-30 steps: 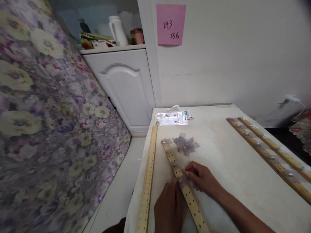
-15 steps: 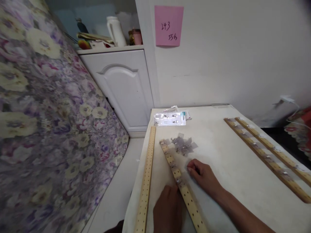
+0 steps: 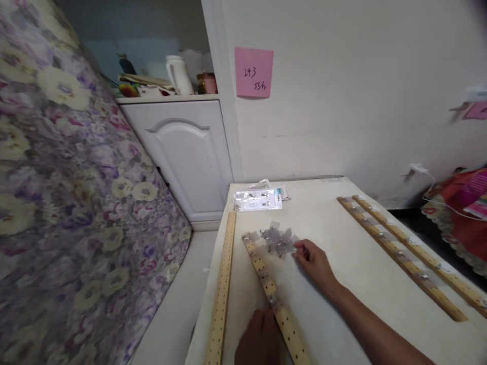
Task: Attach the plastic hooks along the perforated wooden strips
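My left hand (image 3: 256, 337) is closed at the near left edge of a perforated wooden strip (image 3: 289, 329), holding it against the table; its fingertips are partly hidden. Several clear square adhesive pads with metal hooks (image 3: 264, 274) sit along the far part of this strip. Beyond it lies a loose pile of clear adhesive hooks (image 3: 279, 241). My right hand (image 3: 315, 262) reaches the right edge of that pile, thumb and forefinger drawn together. What lies between those fingertips is too small to make out.
A bare perforated strip (image 3: 224, 289) lies on the left of the white-covered table (image 3: 323, 324). Two strips fitted with hooks, a nearer one (image 3: 399, 256) and a farther one (image 3: 422, 248), lie on the right. Hook packaging (image 3: 258, 200) rests at the back. A floral curtain (image 3: 95, 228) hangs left.
My right hand has moved away from beside the strip to the edge of the hook pile. My left hand stays at the strip. The view has tilted up and turned slightly right.
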Tool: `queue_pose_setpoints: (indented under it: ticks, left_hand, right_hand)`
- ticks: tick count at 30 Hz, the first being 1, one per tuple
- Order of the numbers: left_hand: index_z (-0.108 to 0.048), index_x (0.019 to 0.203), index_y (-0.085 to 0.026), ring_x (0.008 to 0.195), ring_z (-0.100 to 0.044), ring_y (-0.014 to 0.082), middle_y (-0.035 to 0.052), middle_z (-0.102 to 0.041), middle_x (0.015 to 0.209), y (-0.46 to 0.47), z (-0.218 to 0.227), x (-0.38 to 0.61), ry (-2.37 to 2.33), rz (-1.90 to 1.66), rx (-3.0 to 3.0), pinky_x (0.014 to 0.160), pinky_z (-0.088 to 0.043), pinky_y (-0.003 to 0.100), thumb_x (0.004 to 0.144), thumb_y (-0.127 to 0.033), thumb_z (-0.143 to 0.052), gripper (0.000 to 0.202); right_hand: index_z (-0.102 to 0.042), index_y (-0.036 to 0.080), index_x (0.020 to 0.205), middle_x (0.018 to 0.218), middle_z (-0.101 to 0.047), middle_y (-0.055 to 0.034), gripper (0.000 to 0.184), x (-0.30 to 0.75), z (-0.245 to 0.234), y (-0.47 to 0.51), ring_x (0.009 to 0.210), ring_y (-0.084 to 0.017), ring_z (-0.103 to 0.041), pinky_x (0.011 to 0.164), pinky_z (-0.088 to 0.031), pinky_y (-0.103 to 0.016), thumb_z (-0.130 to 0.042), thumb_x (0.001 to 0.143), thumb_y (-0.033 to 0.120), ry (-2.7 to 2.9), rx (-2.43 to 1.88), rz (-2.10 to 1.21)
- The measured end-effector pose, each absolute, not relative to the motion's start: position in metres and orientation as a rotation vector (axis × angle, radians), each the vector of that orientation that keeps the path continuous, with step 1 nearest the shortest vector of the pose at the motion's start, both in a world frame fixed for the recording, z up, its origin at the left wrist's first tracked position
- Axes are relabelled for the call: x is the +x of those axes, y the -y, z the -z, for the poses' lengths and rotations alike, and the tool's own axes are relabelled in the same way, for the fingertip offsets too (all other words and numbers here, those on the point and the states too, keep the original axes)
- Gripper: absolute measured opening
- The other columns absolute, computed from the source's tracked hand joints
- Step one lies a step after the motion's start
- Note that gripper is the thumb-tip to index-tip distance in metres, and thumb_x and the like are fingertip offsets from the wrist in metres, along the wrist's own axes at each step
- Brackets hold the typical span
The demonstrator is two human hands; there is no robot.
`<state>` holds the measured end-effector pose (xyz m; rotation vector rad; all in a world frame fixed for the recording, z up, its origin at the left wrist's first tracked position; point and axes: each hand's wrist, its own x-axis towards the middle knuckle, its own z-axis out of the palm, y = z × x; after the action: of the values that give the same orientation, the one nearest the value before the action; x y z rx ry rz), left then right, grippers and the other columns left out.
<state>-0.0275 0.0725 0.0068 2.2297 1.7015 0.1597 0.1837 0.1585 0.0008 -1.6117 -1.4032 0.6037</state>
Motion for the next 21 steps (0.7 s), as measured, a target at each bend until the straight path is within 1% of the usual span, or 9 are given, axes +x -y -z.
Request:
queue_pose_setpoints:
  ticks: [2, 4, 6, 9, 14, 16, 17, 19, 21]
  left_hand:
    - [-0.062, 0.106, -0.024, 0.080, -0.061, 0.0169, 0.0058, -0.064, 0.098, -0.072, -0.007, -0.027, -1.706, -0.176, 2.219, 0.067, -0.047, 0.025, 0.078, -0.009, -0.034, 0.042]
    - [-0.061, 0.107, -0.025, 0.079, -0.061, 0.0162, 0.0052, -0.064, 0.098, -0.072, -0.010, -0.027, -1.697, -0.194, 2.205, 0.067, -0.046, 0.024, 0.078, -0.009, -0.035, 0.042]
    - [-0.060, 0.108, -0.025, 0.079, -0.061, 0.0168, 0.0057, -0.063, 0.099, -0.071, -0.013, -0.027, -1.688, -0.169, 2.190, 0.067, -0.046, 0.025, 0.079, -0.010, -0.034, 0.042]
    - [-0.060, 0.107, -0.024, 0.083, -0.062, 0.0189, 0.0066, -0.061, 0.100, -0.070, -0.017, -0.028, -1.677, -0.155, 2.168, 0.069, -0.047, 0.029, 0.082, -0.011, -0.031, 0.040]
    - [-0.060, 0.104, -0.024, 0.089, -0.061, 0.0176, 0.0053, -0.062, 0.096, -0.065, -0.016, -0.035, -1.580, -0.487, 2.080, 0.078, -0.048, 0.028, 0.088, -0.022, -0.031, 0.034]
    - [-0.061, 0.101, -0.024, 0.088, -0.061, 0.0177, 0.0054, -0.063, 0.093, -0.061, -0.018, -0.037, -1.513, -0.660, 2.031, 0.079, -0.048, 0.028, 0.089, -0.027, -0.032, 0.031]
    - [-0.061, 0.100, -0.024, 0.086, -0.061, 0.0176, 0.0052, -0.063, 0.090, -0.060, -0.020, -0.037, -1.470, -0.739, 1.986, 0.077, -0.048, 0.028, 0.089, -0.029, -0.034, 0.030]
    - [-0.061, 0.099, -0.023, 0.077, -0.061, 0.0162, 0.0037, -0.064, 0.083, -0.056, -0.026, -0.035, -1.389, -0.856, 1.851, 0.070, -0.049, 0.027, 0.089, -0.034, -0.039, 0.027]
    - [-0.059, 0.104, -0.021, 0.069, -0.059, 0.0140, 0.0011, -0.063, 0.077, -0.054, -0.031, -0.031, -1.322, -0.913, 1.690, 0.065, -0.049, 0.025, 0.086, -0.035, -0.046, 0.026]
  right_hand:
    - [-0.059, 0.020, 0.093, 0.075, -0.056, 0.0009, 0.019, 0.181, 0.000, -0.161, 0.060, -0.014, -0.051, 0.059, -0.042, -0.026, -0.054, 0.076, 0.026, 1.447, -1.624, -0.532]
    - [-0.062, 0.020, 0.088, 0.078, -0.056, -0.0005, 0.015, 0.179, 0.000, -0.163, 0.065, -0.015, -0.053, 0.063, -0.043, -0.027, -0.053, 0.076, 0.024, 1.480, -1.630, -0.468]
    - [-0.064, 0.020, 0.082, 0.079, -0.056, -0.0017, 0.013, 0.179, -0.002, -0.164, 0.069, -0.015, -0.054, 0.066, -0.044, -0.027, -0.051, 0.078, 0.023, 1.499, -1.614, -0.441]
    - [-0.064, 0.020, 0.078, 0.080, -0.055, -0.0029, 0.015, 0.179, -0.006, -0.160, 0.071, -0.016, -0.054, 0.065, -0.044, -0.027, -0.049, 0.081, 0.023, 1.514, -1.544, -0.429]
    - [-0.062, 0.019, 0.081, 0.087, -0.057, -0.0046, 0.014, 0.181, -0.013, -0.136, 0.062, -0.013, -0.051, 0.058, -0.044, -0.027, -0.051, 0.083, 0.028, 1.415, -1.461, -0.459]
    - [-0.060, 0.020, 0.082, 0.090, -0.058, -0.0055, 0.014, 0.180, -0.016, -0.120, 0.062, -0.014, -0.053, 0.057, -0.046, -0.027, -0.050, 0.085, 0.029, 1.377, -1.400, -0.506]
    - [-0.060, 0.020, 0.083, 0.091, -0.058, -0.0059, 0.014, 0.179, -0.017, -0.111, 0.066, -0.015, -0.055, 0.058, -0.048, -0.028, -0.049, 0.086, 0.027, 1.383, -1.364, -0.513]
    - [-0.061, 0.022, 0.084, 0.091, -0.059, -0.0067, 0.012, 0.176, -0.020, -0.093, 0.079, -0.018, -0.059, 0.066, -0.050, -0.030, -0.049, 0.087, 0.023, 1.460, -1.295, -0.461]
    - [-0.062, 0.023, 0.089, 0.095, -0.059, -0.0073, 0.014, 0.171, -0.020, -0.075, 0.090, -0.020, -0.059, 0.076, -0.051, -0.033, -0.050, 0.086, 0.016, 1.581, -1.230, -0.372]
